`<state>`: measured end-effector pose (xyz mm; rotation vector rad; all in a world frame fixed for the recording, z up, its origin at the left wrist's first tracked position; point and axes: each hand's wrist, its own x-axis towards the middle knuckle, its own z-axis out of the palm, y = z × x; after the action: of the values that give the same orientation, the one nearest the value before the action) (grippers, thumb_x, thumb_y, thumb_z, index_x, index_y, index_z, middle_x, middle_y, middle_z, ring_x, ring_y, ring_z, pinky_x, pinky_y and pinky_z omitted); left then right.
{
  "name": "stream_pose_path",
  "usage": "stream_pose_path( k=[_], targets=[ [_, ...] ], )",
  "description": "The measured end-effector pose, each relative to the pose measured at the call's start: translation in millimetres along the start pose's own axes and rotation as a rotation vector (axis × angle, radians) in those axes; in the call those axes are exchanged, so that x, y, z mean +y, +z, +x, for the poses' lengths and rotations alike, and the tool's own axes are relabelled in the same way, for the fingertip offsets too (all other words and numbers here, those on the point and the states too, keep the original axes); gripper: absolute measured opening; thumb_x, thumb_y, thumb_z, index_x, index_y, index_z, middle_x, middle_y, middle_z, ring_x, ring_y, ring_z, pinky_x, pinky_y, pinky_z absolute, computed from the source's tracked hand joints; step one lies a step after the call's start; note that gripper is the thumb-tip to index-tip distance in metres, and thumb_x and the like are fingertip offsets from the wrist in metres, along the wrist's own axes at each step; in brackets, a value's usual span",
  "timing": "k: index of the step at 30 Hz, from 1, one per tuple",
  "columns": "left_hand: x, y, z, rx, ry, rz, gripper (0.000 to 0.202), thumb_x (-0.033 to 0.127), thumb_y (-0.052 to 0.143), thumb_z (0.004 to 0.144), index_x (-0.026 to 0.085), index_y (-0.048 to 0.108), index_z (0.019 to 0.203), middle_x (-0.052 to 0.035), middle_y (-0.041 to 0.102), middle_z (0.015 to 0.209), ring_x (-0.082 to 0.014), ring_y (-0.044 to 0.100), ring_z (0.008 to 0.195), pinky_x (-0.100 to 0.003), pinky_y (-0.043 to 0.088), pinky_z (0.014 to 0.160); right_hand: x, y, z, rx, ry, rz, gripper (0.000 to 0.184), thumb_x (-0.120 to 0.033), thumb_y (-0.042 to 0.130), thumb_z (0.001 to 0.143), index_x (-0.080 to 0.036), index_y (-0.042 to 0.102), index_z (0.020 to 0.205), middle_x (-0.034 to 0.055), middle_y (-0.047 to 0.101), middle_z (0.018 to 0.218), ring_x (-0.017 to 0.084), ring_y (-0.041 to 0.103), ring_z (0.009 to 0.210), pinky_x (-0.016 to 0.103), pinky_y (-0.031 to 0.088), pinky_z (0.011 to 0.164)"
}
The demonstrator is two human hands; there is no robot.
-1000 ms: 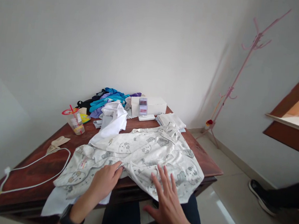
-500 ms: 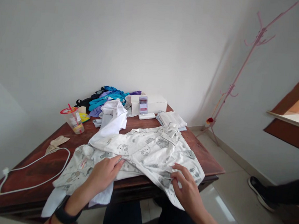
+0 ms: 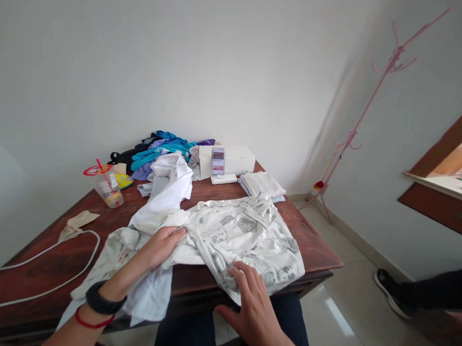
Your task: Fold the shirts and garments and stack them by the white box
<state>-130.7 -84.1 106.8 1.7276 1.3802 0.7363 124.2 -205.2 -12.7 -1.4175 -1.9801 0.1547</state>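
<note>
A white garment with grey animal prints point(image 3: 246, 233) lies spread and partly bunched across the front of the table, one part hanging over the front edge. My left hand point(image 3: 161, 248) is closed on a fold of it near the middle, thumb on top. With fingers apart, my right hand point(image 3: 250, 297) rests its fingertips on the garment's lower edge, its thumb out to the left. Plain white cloth point(image 3: 170, 179) stretches from the back of the table toward my left hand, and more pale cloth point(image 3: 149, 294) hangs below my left forearm.
On the wooden table point(image 3: 321, 249) stand a white box point(image 3: 235, 161), a folded pale cloth point(image 3: 262, 185), a plastic cup with a straw point(image 3: 110, 187) and a clothes heap point(image 3: 164, 150). A white hanger point(image 3: 37, 299) lies left. Right are a pink coat rack point(image 3: 365, 114) and another person's foot point(image 3: 393, 292).
My right hand has moved left along the garment's lower edge, its fingers now more spread. My left hand keeps hold and has lifted the fold slightly. The view has shifted a little.
</note>
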Motion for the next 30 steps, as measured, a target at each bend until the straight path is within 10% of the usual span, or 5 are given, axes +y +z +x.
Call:
stream_pose_path(
  k=[5,11,23,27,30],
  targets=[
    [7.4,-9.9,-10.0,-0.014,-0.065,-0.049,0.041,0.055,0.053,0.089,0.019,0.068,0.075,-0.0050,0.074,0.086,-0.0252,0.067,0.092,-0.030,0.052,0.084,13.1,19.5,0.7,0.077,0.077,-0.082,0.078,-0.018,0.064,0.079,-0.023,0.034,0.151,0.0170,0.047,0.149,0.040,0.045,0.138,0.057,0.045,0.107],
    [1.7,-14.1,-31.6,-0.033,0.012,0.068,0.047,0.059,0.045,0.094,0.020,0.060,0.073,-0.0036,0.071,0.079,-0.0238,0.065,0.083,-0.028,0.049,0.075,28.0,5.3,-8.4,0.072,0.002,-0.083,0.056,-0.010,0.047,0.082,-0.023,0.054,0.135,0.0107,0.055,0.145,0.031,0.052,0.135,0.049,0.048,0.110],
    [18.4,-24.3,-49.5,0.133,0.033,0.769,0.045,0.054,0.038,0.102,0.023,0.068,0.089,-0.0071,0.071,0.077,-0.0277,0.070,0.083,-0.028,0.031,0.060,77.2,-168.4,94.1,-0.082,0.142,-0.302,0.028,-0.019,0.046,0.087,-0.024,0.072,0.096,0.0074,0.074,0.094,0.026,0.069,0.087,0.033,0.050,0.076],
    [16.0,-35.1,-2.1,0.221,0.048,0.857,0.042,0.052,0.041,0.102,0.021,0.069,0.104,-0.0112,0.074,0.099,-0.0289,0.070,0.093,-0.029,0.043,0.068,106.5,-157.1,152.4,-0.331,0.113,-0.342,0.034,-0.019,0.047,0.089,-0.018,0.072,0.113,0.0110,0.074,0.106,0.026,0.069,0.097,0.035,0.049,0.089],
    [10.9,-41.0,10.4,0.446,0.248,0.899,0.040,0.043,0.045,0.102,0.017,0.061,0.127,-0.0172,0.059,0.138,-0.0315,0.064,0.116,-0.036,0.050,0.087,113.4,-121.2,160.6,-0.225,0.167,-0.482,0.050,-0.021,0.058,0.086,-0.017,0.061,0.136,0.0175,0.060,0.138,0.034,0.055,0.128,0.049,0.041,0.106]
  ],
)
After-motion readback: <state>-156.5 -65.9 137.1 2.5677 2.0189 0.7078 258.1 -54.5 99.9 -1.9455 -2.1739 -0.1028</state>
